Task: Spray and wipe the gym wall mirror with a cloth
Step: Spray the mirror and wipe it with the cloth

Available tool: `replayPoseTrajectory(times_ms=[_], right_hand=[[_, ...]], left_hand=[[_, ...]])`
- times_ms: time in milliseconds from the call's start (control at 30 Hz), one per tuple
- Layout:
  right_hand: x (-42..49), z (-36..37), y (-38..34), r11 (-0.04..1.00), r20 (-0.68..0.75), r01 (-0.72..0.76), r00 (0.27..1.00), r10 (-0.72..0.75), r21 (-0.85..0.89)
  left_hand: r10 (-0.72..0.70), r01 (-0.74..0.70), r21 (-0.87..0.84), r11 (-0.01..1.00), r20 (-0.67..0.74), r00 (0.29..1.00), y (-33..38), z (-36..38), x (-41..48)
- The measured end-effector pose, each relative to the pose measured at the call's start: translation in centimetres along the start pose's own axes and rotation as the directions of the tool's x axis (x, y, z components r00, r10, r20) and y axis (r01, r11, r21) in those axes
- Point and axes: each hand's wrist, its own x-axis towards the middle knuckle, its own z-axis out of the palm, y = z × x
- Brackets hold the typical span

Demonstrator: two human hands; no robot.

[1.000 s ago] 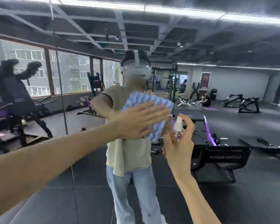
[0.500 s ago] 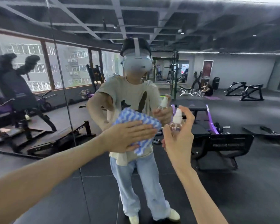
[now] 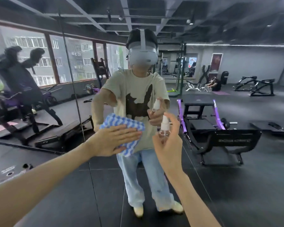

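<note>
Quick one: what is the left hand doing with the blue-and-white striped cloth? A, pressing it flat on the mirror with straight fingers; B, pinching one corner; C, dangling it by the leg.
A: the left hand lies flat, fingers straight, over the blue-and-white striped cloth against the gym wall mirror.

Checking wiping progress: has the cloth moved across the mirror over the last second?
Yes: the cloth has slid down and left, nearer the vertical mirror seam.

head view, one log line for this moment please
step: wipe | left hand: flat, presses cloth on mirror | right hand: grips spray bottle
</note>
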Motion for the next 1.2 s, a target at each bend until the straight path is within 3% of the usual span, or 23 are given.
replayPoseTrajectory(times_ms=[100,133,200,233,267,333,400,467,500,567,633,667,700,733,767,800,833,867,933,1000,1100,1167,1200], right_hand=[[1.2,-2.2,0.6,0.993,-0.094,-0.114,0.989,0.117,0.039],[1.9,-2.9,0.8,0.986,-0.131,-0.154,0.978,0.161,0.065],[3.2,-4.3,0.8,0.981,-0.202,-0.17,0.962,0.185,0.09],[3.8,-5.1,0.7,0.982,-0.216,-0.165,0.96,0.18,0.089],[4.4,-5.9,0.6,0.984,-0.226,-0.155,0.959,0.17,0.086],[5.6,-7.8,0.5,0.992,-0.238,-0.12,0.963,0.125,0.038],[6.9,-9.7,0.2,0.995,-0.231,-0.095,0.969,0.085,-0.03],[8.9,-11.7,-0.3,0.998,-0.254,-0.058,0.966,0.051,-0.019],[9.9,-12.6,-0.5,0.999,-0.265,-0.046,0.963,0.044,-0.003],[11.7,-14.0,-1.2,0.999,-0.285,-0.036,0.957,0.044,0.033],[13.2,-15.3,-1.8,0.998,-0.306,-0.01,0.952,0.026,0.055],[13.7,-16.0,-1.9,0.999,-0.304,0.001,0.952,0.012,0.043],[14.0,-16.5,-2.1,1.0,-0.295,0.008,0.955,0.0,0.023],[14.1,-17.1,-2.1,1.0,-0.286,0.014,0.958,-0.012,0.006],[14.1,-17.8,-2.1,1.0,-0.274,0.019,0.962,-0.021,-0.008],[14.1,-18.5,-1.8,1.0,-0.258,0.02,0.966,-0.025,-0.024],[14.0,-19.4,-1.4,0.999,-0.248,0.013,0.968,-0.023,-0.038],[13.8,-20.2,-1.1,0.999,-0.249,0.002,0.968,-0.014,-0.046],[13.8,-22.0,-0.8,0.998,-0.265,-0.004,0.964,-0.012,-0.06],[14.3,-23.9,-0.6,0.996,-0.28,-0.018,0.96,-0.008,-0.089],[14.9,-26.4,-0.5,0.996,-0.3,-0.03,0.954,0.004,-0.082],[15.3,-27.9,-0.4,0.998,-0.312,-0.014,0.95,-0.006,-0.064],[15.5,-28.4,-0.3,0.999,-0.318,-0.01,0.948,-0.006,-0.048]], left_hand=[[-0.183,0.201,0.083,0.976,-0.18,0.966,-6.5,-4.0,5.4],[-0.329,0.361,0.086,0.929,-0.256,0.909,-9.1,-5.5,8.0],[-0.631,0.666,-0.03,0.746,-0.354,0.69,-11.4,-7.6,13.1],[-0.691,0.725,-0.065,0.685,-0.373,0.619,-10.5,-7.5,15.1],[-0.645,0.681,-0.044,0.731,-0.371,0.668,-8.5,-6.3,16.6],[-0.184,0.202,0.067,0.977,-0.211,0.96,-2.4,-2.7,18.2],[0.206,-0.206,0.01,0.979,-0.04,0.978,-0.7,-1.6,18.7],[0.214,-0.211,0.046,0.976,-0.075,0.974,-5.4,-4.1,21.4],[0.13,-0.112,0.119,0.987,-0.158,0.979,-8.4,-6.1,23.5],[-0.233,0.287,0.148,0.946,-0.301,0.925,-14.3,-11.3,27.4],[-0.668,0.688,-0.053,0.723,-0.307,0.678,-18.6,-15.2,30.3],[-0.78,0.795,-0.098,0.599,-0.298,0.551,-18.6,-16.0,31.6],[-0.805,0.822,-0.1,0.561,-0.297,0.513,-17.5,-15.9,32.7],[-0.735,0.77,-0.044,0.636,-0.336,0.588,-15.9,-14.9,33.9],[-0.573,0.624,0.034,0.781,-0.36,0.736,-13.3,-12.9,35.2],[-0.338,0.388,0.117,0.914,-0.311,0.888,-10.1,-10.5,36.1],[-0.088,0.123,0.175,0.977,-0.197,0.976,-7.0,-8.6,36.6],[0.09,-0.069,0.199,0.978,-0.1,0.991,-5.1,-7.6,36.9],[0.166,-0.15,0.2,0.968,-0.063,0.984,-6.5,-8.3,38.2],[-0.083,0.121,0.222,0.968,-0.174,0.981,-10.8,-11.2,40.8],[-0.563,0.598,0.016,0.801,-0.318,0.763,-17.2,-16.5,43.7],[-0.655,0.697,-0.016,0.716,-0.358,0.665,-16.8,-16.8,46.0],[-0.621,0.672,0.019,0.741,-0.364,0.695,-14.8,-15.6,47.5]])
